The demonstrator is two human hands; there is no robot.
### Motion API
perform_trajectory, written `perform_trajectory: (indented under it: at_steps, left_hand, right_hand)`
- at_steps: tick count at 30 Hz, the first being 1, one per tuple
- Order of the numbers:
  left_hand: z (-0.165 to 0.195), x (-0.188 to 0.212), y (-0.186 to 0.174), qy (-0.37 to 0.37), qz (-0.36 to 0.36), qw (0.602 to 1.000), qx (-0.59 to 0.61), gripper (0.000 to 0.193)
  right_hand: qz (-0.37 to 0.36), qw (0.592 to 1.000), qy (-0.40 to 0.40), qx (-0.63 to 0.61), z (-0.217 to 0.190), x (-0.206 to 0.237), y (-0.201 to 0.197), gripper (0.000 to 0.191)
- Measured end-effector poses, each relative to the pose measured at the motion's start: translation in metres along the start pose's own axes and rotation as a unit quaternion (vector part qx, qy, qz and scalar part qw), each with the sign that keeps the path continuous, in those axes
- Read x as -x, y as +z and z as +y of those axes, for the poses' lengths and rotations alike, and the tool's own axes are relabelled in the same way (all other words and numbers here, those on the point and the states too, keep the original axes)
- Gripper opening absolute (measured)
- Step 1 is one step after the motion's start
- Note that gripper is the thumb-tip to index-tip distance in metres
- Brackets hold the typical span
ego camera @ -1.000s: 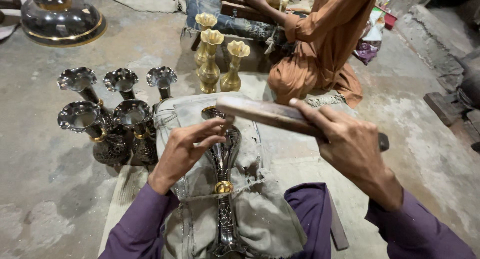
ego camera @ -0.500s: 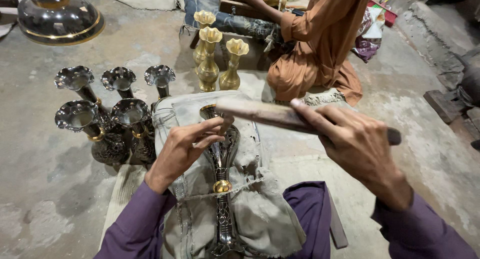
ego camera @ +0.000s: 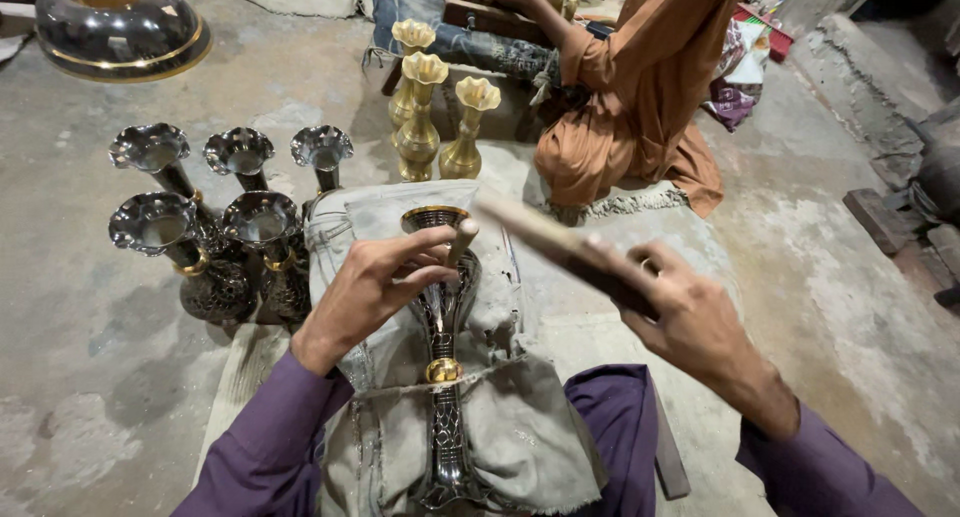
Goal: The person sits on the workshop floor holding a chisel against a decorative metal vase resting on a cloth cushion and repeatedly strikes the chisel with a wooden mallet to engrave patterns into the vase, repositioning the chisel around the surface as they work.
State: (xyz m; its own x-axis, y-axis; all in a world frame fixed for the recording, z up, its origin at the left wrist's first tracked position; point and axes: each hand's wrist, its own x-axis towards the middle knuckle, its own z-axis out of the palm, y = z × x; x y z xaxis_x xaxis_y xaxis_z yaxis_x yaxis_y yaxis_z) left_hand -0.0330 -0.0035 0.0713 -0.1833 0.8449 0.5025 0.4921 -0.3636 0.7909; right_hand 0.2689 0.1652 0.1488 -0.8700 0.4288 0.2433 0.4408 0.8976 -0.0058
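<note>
— Fingers first: what do they hold?
— Left fingers (ego camera: pixel 420 252) pinch a small punch (ego camera: pixel 461 239) against the dark vase (ego camera: pixel 443 327); my right hand (ego camera: pixel 680 312) is closed round a wooden stick (ego camera: pixel 560 242), raised and blurred.
— Where's the vase?
— Lying on grey cloth (ego camera: pixel 500 427) over my lap, mouth pointing away.
— Around it?
— Five dark vases (ego camera: pixel 215 227) stand left on the floor, three brass vases (ego camera: pixel 430 117) beyond, beside a seated person in orange (ego camera: pixel 640 107).
</note>
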Motion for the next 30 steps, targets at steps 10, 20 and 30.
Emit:
perform_trajectory:
  at_steps: [10,20,30]
  left_hand:
    - [0.003,-0.002,-0.002,0.047,-0.014,0.993,-0.103,0.043]
    - [-0.005,0.011,0.01,0.024,0.054,0.996,-0.073,0.04]
    - [-0.022,0.019,0.022,0.024,0.107,0.993,0.033,0.046]
  right_hand:
    - [0.166,0.983,-0.051,-0.05,0.026,0.011,0.015,0.067]
    - [0.148,0.983,-0.064,0.086,0.002,-0.008,-0.016,0.064]
    - [0.067,0.996,0.011,0.063,-0.017,-0.017,-0.034,0.076]
